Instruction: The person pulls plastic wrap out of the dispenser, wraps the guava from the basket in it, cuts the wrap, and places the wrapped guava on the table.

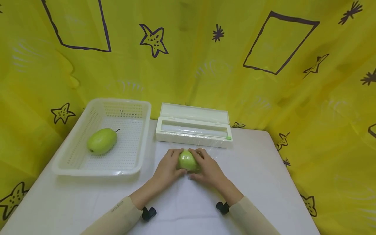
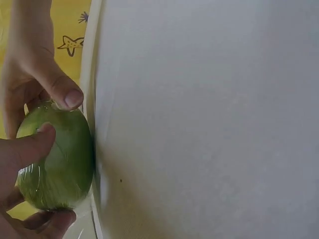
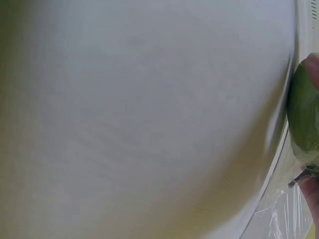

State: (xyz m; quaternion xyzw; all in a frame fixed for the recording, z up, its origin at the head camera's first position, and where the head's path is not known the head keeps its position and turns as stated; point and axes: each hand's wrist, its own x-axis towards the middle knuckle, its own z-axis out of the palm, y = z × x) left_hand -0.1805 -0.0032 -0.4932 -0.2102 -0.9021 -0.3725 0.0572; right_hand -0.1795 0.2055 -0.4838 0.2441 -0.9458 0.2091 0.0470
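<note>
A green pear (image 1: 188, 160) sits on the table in front of an open cling film box (image 1: 194, 141), with shiny clear film over its skin. My left hand (image 1: 168, 166) grips it from the left, and my right hand (image 1: 209, 168) grips its right side. In the left wrist view the left thumb (image 2: 37, 144) lies across the pear, while the right thumb (image 2: 67, 94) touches its other end. The right wrist view shows the dark stem (image 3: 301, 177) and loose, wrinkled cling film (image 3: 289, 216) beside it.
A white perforated basket (image 1: 97, 172) stands on the left with another green pear (image 1: 102, 141) inside. The film box's lid (image 1: 195, 112) is raised, and a roll of film (image 1: 194, 130) lies within. Behind the white table (image 1: 258, 182) hangs a yellow patterned curtain (image 1: 188, 65).
</note>
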